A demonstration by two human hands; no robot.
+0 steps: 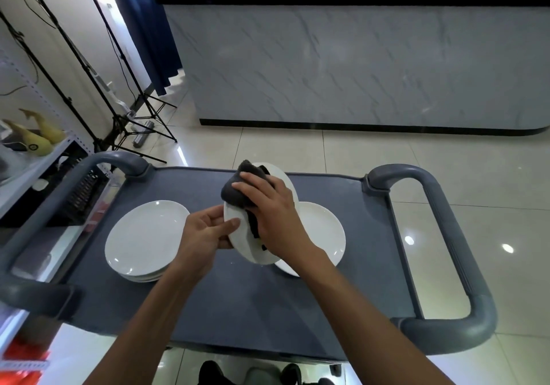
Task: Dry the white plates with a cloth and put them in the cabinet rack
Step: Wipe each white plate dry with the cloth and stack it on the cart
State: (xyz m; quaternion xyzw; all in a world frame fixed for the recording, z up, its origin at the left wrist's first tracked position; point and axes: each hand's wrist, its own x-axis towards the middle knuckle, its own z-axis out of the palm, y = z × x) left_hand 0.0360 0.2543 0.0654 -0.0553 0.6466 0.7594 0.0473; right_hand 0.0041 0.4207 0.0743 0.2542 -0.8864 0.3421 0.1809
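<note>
A: Start with our fingers. The left hand point(208, 231) has its thumb and fingers curled onto the near-left rim of the held plate point(238, 235), pinching it and holding it tilted above the tabletop point(253, 301).

B: And the right hand point(269, 206) lies spread over the dark cloth point(238, 189), fingers bent over the wad and pressing it against the plate's face. Part of the cloth hangs down between palm and plate.

A: So we judge that we are in the middle of drying this one. How far along are we overall?

B: Not far, we think. To the left sits a stack of plates point(145, 238), at least two or three by the edges showing. To the right, one more plate point(323, 229) lies flat, partly hidden behind the held one. We cannot tell which are dried and which are wet.

A: And the cabinet rack?

B: We cannot make it out with any certainty, so we see no plate in it. Racking is all left to do.

A: Materials, then. The plates are round, shallow, glossy white, smooth like glazed ceramic, so likely slippery if wet.

B: The cloth looks soft and thick, charcoal grey, bunched into a lump. The tabletop is the matte blue-grey deck of a cart with rounded grey handles point(446, 235) at each end, standing on shiny pale floor tiles point(372, 152).
</note>
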